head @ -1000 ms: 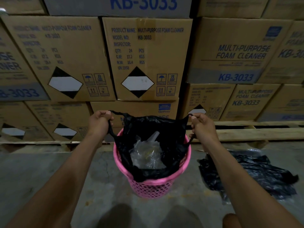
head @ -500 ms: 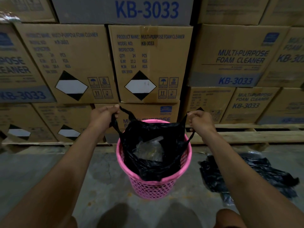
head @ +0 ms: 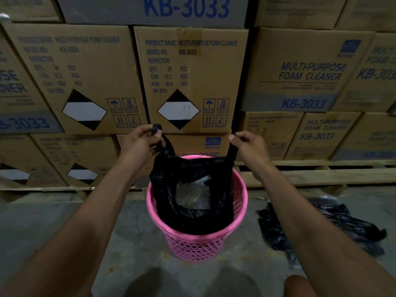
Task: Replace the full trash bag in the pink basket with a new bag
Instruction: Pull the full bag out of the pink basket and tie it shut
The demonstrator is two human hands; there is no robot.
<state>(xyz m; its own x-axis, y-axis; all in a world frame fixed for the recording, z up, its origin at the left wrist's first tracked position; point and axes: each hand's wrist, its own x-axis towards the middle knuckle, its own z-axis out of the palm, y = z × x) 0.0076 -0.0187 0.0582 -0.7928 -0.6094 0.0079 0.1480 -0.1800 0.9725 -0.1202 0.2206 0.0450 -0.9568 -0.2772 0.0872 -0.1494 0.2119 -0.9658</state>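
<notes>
A pink mesh basket (head: 192, 245) stands on the concrete floor in the middle of the view. A black trash bag (head: 169, 189) sits in it, its top pulled up above the rim, with clear plastic rubbish (head: 192, 196) showing inside. My left hand (head: 139, 142) is shut on the bag's left handle above the basket. My right hand (head: 246, 144) pinches the bag's right handle at about the same height. Both handles are stretched taut.
Crumpled black bags (head: 321, 228) lie on the floor to the right of the basket. Stacked cardboard boxes (head: 188, 78) on wooden pallets (head: 321, 174) form a wall just behind it. Bare concrete floor (head: 53, 228) lies to the left.
Both hands have risen with the handles and the bag has come up out of the basket; its edges no longer drape over the rim.
</notes>
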